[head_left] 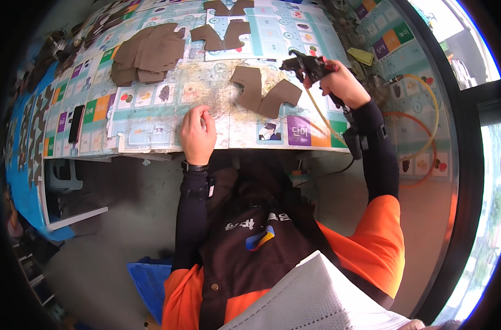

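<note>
In my right hand (344,87), raised over the right side of the table, is a dark spray gun (310,66) with a yellow hose hanging from it. My fingers are wrapped round its body, and its front end points left. Below and left of the gun lies a brown V-shaped cut piece (261,98), flat on the stained table cover. My left hand (198,136) rests at the table's near edge with its fingers curled in; nothing shows in them. It is apart from the brown piece.
A pile of brown cut pieces (148,52) lies at the back left, and another V-shaped piece (223,36) farther back. A phone (76,124) is on the left of the table. An orange hose (433,146) loops at the right, near the window frame. A blue crate (148,283) stands on the floor.
</note>
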The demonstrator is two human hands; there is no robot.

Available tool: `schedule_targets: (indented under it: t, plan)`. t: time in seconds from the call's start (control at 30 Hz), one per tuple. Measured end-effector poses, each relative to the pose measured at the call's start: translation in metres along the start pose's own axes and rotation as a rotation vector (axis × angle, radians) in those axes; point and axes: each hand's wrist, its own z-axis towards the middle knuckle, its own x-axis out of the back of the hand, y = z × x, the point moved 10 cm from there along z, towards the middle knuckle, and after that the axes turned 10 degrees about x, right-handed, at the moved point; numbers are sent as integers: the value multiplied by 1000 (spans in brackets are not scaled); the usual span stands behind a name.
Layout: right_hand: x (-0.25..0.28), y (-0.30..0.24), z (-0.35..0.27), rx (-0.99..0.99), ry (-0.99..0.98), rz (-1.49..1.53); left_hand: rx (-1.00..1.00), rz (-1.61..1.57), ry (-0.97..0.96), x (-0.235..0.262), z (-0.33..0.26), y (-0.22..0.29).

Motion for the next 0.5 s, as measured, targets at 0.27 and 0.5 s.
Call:
schedule_targets:
  t: [0.27, 0.5]
  plan:
    - [-27, -19, 47, -34, -115, -44, 15, 26, -14, -1, 0, -3]
    - [-13, -21, 56, -55, -32, -339, -15, 16, 21, 4, 1, 0]
